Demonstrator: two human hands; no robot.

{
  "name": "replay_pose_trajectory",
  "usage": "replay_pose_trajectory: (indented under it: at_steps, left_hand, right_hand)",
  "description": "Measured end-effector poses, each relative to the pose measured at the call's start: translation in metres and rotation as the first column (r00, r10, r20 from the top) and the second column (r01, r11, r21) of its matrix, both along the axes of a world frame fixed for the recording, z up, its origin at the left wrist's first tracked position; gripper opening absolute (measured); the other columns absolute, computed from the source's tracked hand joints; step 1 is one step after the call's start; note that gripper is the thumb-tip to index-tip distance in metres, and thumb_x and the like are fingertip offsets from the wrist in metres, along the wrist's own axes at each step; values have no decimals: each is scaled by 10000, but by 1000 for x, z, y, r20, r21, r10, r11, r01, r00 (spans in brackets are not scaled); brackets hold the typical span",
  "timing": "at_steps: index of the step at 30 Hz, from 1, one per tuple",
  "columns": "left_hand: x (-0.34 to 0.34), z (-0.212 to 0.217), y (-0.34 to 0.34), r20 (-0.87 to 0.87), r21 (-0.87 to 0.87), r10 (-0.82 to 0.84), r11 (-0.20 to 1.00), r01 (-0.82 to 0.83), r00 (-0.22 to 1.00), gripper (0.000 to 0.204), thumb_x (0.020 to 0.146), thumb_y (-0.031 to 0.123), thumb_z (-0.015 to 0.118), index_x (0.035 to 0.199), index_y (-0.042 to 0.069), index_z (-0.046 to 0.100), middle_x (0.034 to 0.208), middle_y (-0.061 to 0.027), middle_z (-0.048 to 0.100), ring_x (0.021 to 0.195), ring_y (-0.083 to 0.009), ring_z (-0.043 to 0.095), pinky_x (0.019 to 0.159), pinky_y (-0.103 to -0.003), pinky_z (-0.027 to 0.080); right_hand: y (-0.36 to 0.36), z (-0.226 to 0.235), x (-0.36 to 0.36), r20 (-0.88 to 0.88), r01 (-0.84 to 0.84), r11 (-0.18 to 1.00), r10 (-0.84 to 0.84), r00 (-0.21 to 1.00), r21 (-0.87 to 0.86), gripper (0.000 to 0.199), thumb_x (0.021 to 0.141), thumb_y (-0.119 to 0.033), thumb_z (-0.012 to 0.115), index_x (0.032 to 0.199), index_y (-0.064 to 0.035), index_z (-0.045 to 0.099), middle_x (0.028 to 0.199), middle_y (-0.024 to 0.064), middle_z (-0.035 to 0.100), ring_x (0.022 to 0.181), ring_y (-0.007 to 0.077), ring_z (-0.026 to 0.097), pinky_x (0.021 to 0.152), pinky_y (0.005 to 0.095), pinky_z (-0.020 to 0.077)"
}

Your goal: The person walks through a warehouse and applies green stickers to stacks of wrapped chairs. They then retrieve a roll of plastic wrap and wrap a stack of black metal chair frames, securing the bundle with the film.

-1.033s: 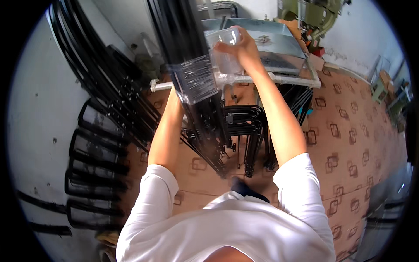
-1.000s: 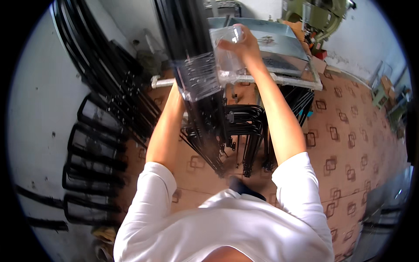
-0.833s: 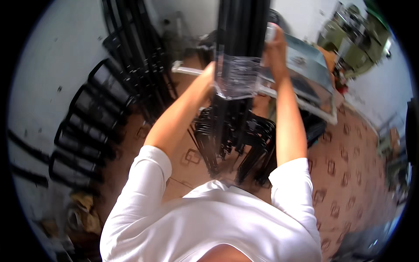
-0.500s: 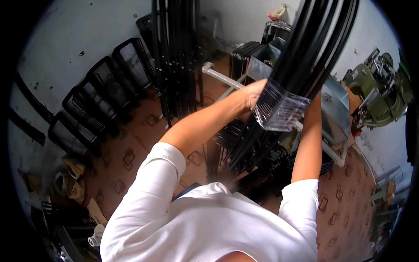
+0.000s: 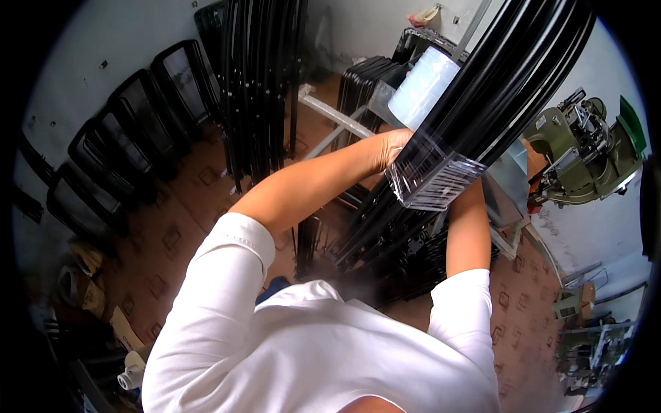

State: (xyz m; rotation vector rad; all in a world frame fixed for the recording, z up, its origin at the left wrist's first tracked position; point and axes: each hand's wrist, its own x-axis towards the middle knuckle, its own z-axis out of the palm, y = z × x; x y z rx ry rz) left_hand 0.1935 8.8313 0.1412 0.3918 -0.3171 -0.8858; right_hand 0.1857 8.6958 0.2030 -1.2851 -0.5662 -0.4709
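A tall bundle of long black bars [image 5: 506,76] leans up to the right in front of me. Clear stretch film [image 5: 434,175] wraps a band around its lower part. My left hand [image 5: 396,146] is at the left edge of this band; its fingers disappear behind the bundle. My right forearm [image 5: 469,234] reaches up behind the band, and that hand is hidden. A whitish film roll [image 5: 423,86] shows behind the bundle, just beyond my left hand. Which hand holds the roll, if either, I cannot tell.
More black bars [image 5: 261,89] stand upright at the left. Several black frames [image 5: 182,82] lean against the left wall. Under the bundle is a pale metal stand [image 5: 337,113]. An olive-green machine [image 5: 582,151] is at the right; cardboard pieces [image 5: 127,329] lie at the lower left.
The film roll has come into sight behind the bundle, beside my left hand. My view has shifted, so the surroundings sit further left. Both arms still reach to the wrapped band.
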Motion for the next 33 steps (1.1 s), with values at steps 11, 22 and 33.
replay_pose_trajectory:
  at_steps: [11, 22, 33]
  left_hand:
    - [-25, 10, 33, 336, 192, 133, 960, -206, 933, 115, 818, 47, 549, 892, -28, 594, 822, -141, 643, 766, -186, 639, 664, -295, 528]
    - [-83, 80, 50, 906, 176, 305, 360, -916, 294, 909, 683, 569, 610, 1266, -62, 312, 1118, -213, 479, 1014, -255, 522, 834, -362, 457]
    - [-83, 54, 34, 642, 200, 590, 487, -850, 489, 619, 700, 440, 646, 1113, 2, 505, 981, -109, 580, 867, -174, 562, 724, -311, 459]
  right_hand:
    - [6, -7, 18, -46, 44, 999, -44, 998, 10, 364, 790, -162, 539, 1115, -4, 486, 1053, 117, 542, 991, 208, 515, 874, 340, 414]
    - [-3, -13, 38, -138, 134, 989, -124, 983, 62, 325, 836, -159, 475, 1115, 6, 487, 1071, 127, 538, 1023, 211, 506, 894, 353, 412]
    - [-20, 118, -120, 705, 552, 710, -110, 700, -438, 322, 777, -92, 497, 1082, 14, 500, 1116, 166, 522, 1084, 261, 483, 967, 393, 345]
